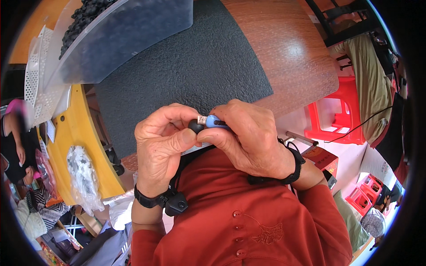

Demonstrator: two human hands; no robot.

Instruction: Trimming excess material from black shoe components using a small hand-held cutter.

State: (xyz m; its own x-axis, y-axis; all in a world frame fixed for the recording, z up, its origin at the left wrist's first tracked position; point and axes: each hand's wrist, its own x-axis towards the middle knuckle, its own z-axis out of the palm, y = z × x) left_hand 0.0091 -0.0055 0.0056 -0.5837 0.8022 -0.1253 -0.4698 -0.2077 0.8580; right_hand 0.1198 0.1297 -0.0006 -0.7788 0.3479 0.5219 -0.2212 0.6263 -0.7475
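Observation:
My left hand [156, 144] pinches a small round black part [195, 127] between thumb and fingertips. Against it, my right hand [255, 137] grips a blue tool [212, 121] with a dark slotted strip, which looks like a small cutter knife. Its short, pale flat tip [201, 119] touches or nearly touches the black part; exact contact is too small to tell. Both hands are close together over the near edge of a dark textured mat [186, 71]. The fingers hide much of the tool and the part.
A translucent plastic bin [128, 48] at the far left holds many small black parts [86, 20]. The mat lies on a brown wooden table [288, 48]. Red stools [339, 111] stand to the right. Left, a yellow table [75, 133] bears a clear plastic bag [83, 177]; another person [17, 137] sits beyond.

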